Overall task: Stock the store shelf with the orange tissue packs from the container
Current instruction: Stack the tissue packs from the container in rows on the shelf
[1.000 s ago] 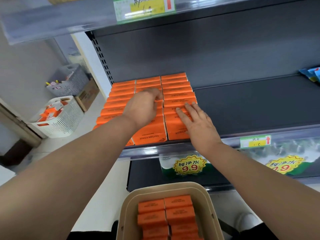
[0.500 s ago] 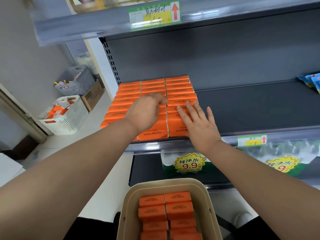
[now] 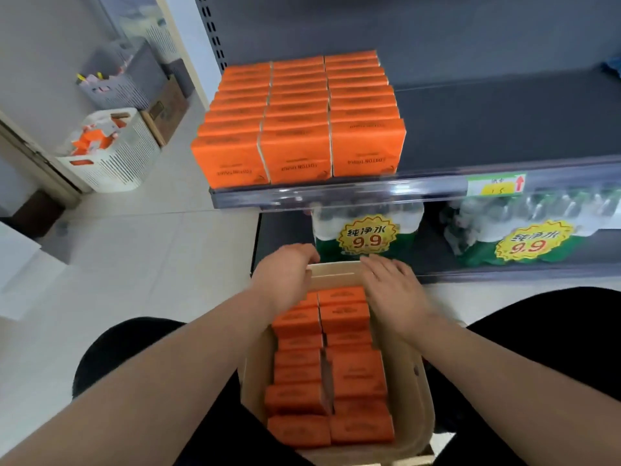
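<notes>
Head view: container (image 3: pixel 410 381), near centre, holds two rows of packs (image 3: pixel 339 317). Left hand (image 3: pixel 285 275), fingers curled at its far rim, grip unclear. Right hand (image 3: pixel 393 287), fingers straight and together, over the far-right packs. Far: shelf (image 3: pixel 487 129), left end, three rows of stocked packs (image 3: pixel 299 129).

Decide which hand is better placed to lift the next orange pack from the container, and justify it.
Probably right. The right hand is open, fingers straight, beside the exposed far tissue pack in the container. The left hand is curled at the far rim, partly covering the left-column pack.
</notes>
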The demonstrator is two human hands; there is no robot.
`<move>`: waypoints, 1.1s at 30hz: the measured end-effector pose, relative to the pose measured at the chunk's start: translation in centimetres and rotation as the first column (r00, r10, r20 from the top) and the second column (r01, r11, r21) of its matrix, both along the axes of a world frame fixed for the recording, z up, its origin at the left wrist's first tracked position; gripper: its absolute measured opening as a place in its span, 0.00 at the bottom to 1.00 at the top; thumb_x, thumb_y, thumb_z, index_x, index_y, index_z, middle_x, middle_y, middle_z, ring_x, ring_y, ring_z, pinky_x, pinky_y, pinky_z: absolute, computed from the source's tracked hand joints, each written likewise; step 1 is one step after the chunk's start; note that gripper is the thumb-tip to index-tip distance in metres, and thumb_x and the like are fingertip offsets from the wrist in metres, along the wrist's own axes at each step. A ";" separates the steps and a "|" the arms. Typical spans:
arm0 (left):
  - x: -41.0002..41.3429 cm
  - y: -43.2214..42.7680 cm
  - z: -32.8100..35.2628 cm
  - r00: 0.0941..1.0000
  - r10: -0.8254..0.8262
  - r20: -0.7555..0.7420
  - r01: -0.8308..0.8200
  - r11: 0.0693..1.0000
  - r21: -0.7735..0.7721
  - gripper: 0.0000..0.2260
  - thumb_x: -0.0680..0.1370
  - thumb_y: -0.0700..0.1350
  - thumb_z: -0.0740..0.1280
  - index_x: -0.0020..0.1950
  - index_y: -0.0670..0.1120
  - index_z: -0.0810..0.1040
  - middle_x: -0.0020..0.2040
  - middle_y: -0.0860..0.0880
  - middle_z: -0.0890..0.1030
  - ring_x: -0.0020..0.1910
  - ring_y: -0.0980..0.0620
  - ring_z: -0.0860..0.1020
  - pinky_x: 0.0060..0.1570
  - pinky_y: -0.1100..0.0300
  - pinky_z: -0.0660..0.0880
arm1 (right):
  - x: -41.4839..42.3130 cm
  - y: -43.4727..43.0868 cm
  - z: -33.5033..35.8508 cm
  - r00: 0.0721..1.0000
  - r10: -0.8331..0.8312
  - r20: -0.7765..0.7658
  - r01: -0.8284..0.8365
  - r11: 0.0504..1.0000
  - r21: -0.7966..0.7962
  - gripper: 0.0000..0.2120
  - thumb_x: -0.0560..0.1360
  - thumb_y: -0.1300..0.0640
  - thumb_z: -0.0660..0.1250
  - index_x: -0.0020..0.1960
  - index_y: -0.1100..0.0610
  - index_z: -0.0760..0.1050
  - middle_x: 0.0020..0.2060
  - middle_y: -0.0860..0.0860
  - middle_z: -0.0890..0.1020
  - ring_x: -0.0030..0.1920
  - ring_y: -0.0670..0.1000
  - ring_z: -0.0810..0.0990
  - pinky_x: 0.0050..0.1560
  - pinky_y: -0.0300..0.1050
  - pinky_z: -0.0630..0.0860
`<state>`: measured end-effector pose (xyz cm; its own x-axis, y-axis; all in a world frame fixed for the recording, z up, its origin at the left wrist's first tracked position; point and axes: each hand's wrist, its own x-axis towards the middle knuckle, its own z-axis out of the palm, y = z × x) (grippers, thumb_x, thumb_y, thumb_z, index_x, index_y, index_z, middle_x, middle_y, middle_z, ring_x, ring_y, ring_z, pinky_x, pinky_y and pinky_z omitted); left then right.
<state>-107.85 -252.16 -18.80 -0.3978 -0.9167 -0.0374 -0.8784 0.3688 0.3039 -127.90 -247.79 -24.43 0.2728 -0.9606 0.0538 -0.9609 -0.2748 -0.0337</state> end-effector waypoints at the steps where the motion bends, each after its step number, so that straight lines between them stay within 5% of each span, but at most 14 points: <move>1: 0.4 0.5 -1.9 0.999 0.024 0.029 -0.025 0.998 0.053 0.12 0.77 0.41 0.62 0.59 0.50 0.76 0.55 0.50 0.80 0.54 0.49 0.77 0.54 0.53 0.75 | 0.1 0.3 -1.3 1.000 0.000 0.015 -0.002 0.991 0.136 0.24 0.75 0.53 0.66 0.70 0.51 0.67 0.70 0.51 0.69 0.71 0.53 0.65 0.70 0.54 0.60; 4: 1.7 1.7 -6.5 0.991 0.082 0.104 -0.104 0.968 0.227 0.12 0.77 0.42 0.61 0.60 0.50 0.74 0.56 0.49 0.79 0.55 0.47 0.78 0.55 0.53 0.75 | 0.3 0.3 -4.7 0.999 0.002 0.053 -0.022 0.923 0.383 0.21 0.78 0.51 0.59 0.70 0.49 0.64 0.70 0.49 0.66 0.71 0.52 0.63 0.71 0.51 0.59; 11: 3.7 1.7 -11.8 0.968 0.159 0.196 -0.218 0.916 0.336 0.13 0.78 0.42 0.59 0.61 0.51 0.73 0.59 0.51 0.77 0.58 0.49 0.75 0.52 0.53 0.74 | 1.7 -0.9 -8.8 0.999 0.012 0.034 -0.028 0.852 0.523 0.20 0.80 0.54 0.56 0.72 0.50 0.61 0.71 0.50 0.65 0.70 0.52 0.63 0.67 0.51 0.62; 19: 3.2 1.1 -13.8 0.963 0.190 0.192 -0.247 0.909 0.335 0.11 0.78 0.43 0.60 0.59 0.51 0.72 0.57 0.52 0.77 0.56 0.50 0.75 0.50 0.52 0.76 | 3.4 -2.1 -10.6 0.991 0.015 -0.130 0.043 0.902 0.430 0.17 0.79 0.58 0.55 0.68 0.51 0.64 0.64 0.53 0.67 0.66 0.54 0.64 0.63 0.53 0.62; 25: 2.8 0.9 -14.9 0.941 0.105 0.322 -0.179 0.962 0.207 0.12 0.78 0.44 0.60 0.62 0.50 0.70 0.60 0.50 0.75 0.60 0.48 0.71 0.53 0.54 0.72 | 3.0 -1.2 -9.1 0.997 -0.071 -0.004 0.066 0.898 0.435 0.11 0.78 0.56 0.56 0.60 0.50 0.66 0.59 0.49 0.75 0.60 0.52 0.71 0.61 0.49 0.64; 33: 1.2 0.5 -16.1 0.843 -0.087 0.530 -0.040 0.974 0.223 0.13 0.79 0.41 0.56 0.63 0.45 0.71 0.63 0.44 0.73 0.63 0.42 0.69 0.61 0.49 0.67 | 0.7 1.2 -7.1 0.993 -0.098 0.073 0.060 0.909 0.413 0.18 0.75 0.55 0.59 0.65 0.49 0.68 0.56 0.50 0.76 0.57 0.53 0.75 0.57 0.49 0.70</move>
